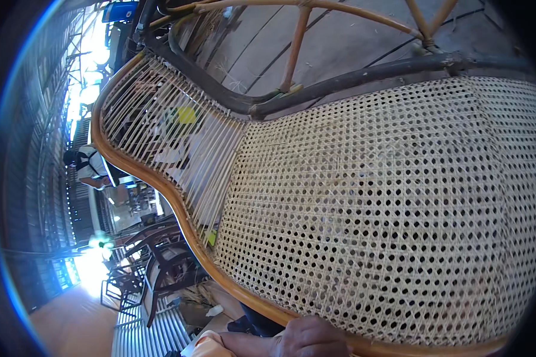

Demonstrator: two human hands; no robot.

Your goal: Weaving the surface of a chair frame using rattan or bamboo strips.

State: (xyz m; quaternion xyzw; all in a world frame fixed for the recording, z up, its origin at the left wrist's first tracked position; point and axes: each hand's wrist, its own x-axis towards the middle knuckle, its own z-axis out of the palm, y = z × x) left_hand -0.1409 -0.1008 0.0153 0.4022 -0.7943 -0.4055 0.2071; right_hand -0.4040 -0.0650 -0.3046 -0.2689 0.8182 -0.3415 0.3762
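Observation:
A curved seat frame with a brown wooden rim [142, 168] fills most of the head view. Tight woven cane mesh [363, 202] with rows of small holes covers its middle and right. Toward the far left, the mesh gives way to single cane strands [178, 125] stretched across the frame, with gaps between them. My left hand [312, 339] is at the bottom edge, its forearm entering from the left; the fingers are curled closed over the near rim. Part of that hand is cut off by the picture's edge. My right hand does not show.
A dark curved pole [363, 80] and lighter rattan struts [296, 50] run along the far side. Stacked dark chair frames [161, 262] stand at left beside corrugated sheeting [155, 333]. Another person [90, 168] is in the background. A blue object [120, 12] sits at the upper left.

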